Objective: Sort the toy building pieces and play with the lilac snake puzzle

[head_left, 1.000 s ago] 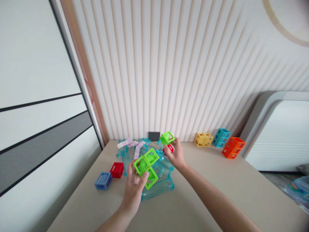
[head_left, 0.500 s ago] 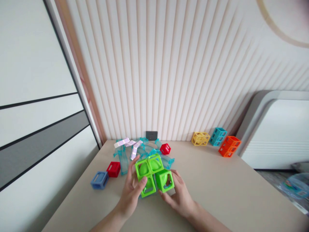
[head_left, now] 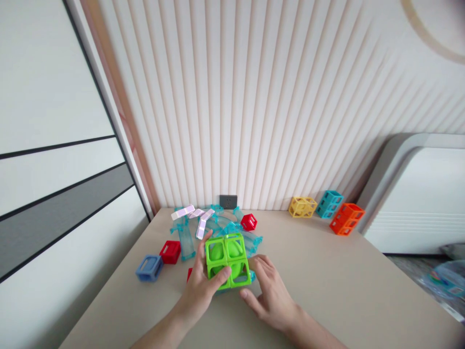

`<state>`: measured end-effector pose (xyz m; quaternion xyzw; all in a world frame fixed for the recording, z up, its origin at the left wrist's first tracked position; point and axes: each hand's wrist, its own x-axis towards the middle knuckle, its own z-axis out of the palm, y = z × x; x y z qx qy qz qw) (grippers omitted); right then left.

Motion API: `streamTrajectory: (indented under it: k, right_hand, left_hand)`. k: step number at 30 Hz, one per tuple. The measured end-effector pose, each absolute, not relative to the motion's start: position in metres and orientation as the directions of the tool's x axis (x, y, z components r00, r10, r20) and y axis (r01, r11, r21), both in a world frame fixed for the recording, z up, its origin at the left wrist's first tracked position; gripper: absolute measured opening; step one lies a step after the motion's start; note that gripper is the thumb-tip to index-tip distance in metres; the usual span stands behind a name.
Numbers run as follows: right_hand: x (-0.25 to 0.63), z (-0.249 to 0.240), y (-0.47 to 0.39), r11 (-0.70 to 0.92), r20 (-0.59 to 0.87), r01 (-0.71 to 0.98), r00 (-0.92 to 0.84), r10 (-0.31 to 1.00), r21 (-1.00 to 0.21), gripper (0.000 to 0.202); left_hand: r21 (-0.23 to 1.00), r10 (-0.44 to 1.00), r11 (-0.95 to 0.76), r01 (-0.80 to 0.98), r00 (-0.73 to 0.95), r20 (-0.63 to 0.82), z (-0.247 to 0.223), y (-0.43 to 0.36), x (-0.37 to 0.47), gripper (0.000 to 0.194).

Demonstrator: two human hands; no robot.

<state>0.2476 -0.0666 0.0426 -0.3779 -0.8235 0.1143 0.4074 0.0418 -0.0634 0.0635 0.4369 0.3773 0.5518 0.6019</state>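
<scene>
Bright green plastic open-framed cubes, joined in a two-by-two block (head_left: 228,262), sit in the left hand (head_left: 203,286) at the lower centre of the frame, pinched between the thumb in front and fingers mostly hidden behind. The right hand (head_left: 271,293) is beside the block's right edge, its thumb spread from its curled fingers; whether the fingertips touch is unclear. Beyond lie translucent teal plastic pieces (head_left: 186,242), with lilac-and-white bars (head_left: 182,212) on top and a red plastic cube (head_left: 249,222) at their right. Towards the lower left, a red boxy frame (head_left: 170,252) stands just beside a blue boxy frame (head_left: 149,268). Yellow (head_left: 302,207), teal (head_left: 329,204) and orange lattice blocks (head_left: 346,219) stand at the tabletop's (head_left: 308,271) right.
</scene>
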Motion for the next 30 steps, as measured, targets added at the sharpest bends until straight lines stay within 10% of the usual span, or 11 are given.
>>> streamTrajectory:
  k: [5, 12, 30]
  right_hand:
    - [0.240, 0.036, -0.072, 0.478, 0.473, 0.285, -0.091, 0.877, -0.831, 0.036]
    - [0.226, 0.046, -0.072, 0.260, 0.258, 0.030, -0.056, 0.964, -0.965, 0.042]
    - [0.253, 0.057, -0.071, 0.505, 0.561, 0.474, -0.030, 0.828, -0.721, 0.045]
  left_hand:
    - [0.948, 0.964, 0.022, -0.318, 0.257, 0.064, 0.061, -0.066, 0.042, 0.101]
    - [0.969, 0.972, -0.004, -0.249, 0.227, 0.063, 0.063, -0.071, 0.049, 0.092]
    - [0.965, 0.933, -0.261, 0.026, 0.264, 0.245, 0.061, -0.065, 0.060, 0.072]
